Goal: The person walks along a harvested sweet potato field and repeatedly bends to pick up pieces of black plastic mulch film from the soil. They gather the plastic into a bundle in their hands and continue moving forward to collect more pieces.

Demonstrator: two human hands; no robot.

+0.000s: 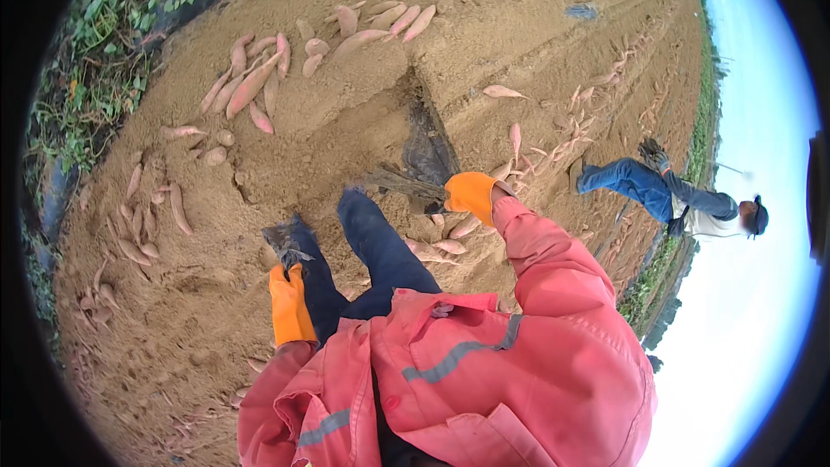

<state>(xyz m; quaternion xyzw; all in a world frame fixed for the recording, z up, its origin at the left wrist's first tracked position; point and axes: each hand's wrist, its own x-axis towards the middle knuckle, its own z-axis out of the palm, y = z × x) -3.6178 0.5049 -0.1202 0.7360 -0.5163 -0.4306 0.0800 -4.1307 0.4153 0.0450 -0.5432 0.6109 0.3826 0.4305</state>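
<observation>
My right hand [471, 196], in an orange glove, is closed on a crumpled, dirty strip of black plastic mulch film [406, 183]. Just beyond it, a dark sheet of film [427, 140] lies partly buried in a dug-out hollow; whether it joins the strip I cannot tell. Beside my leg, my left hand [292, 304], also in an orange glove, grips a small bunched piece of black film [287, 244]. Several pink sweet potatoes [450, 246] lie on the soil below my right hand.
Sweet potatoes [251, 86] lie in piles across the sandy soil [337, 112] ahead and to the left. Green vines [95, 78] edge the far left. On the right, a person [661, 190] in jeans and dark gloves stands by another row of sweet potatoes [575, 130].
</observation>
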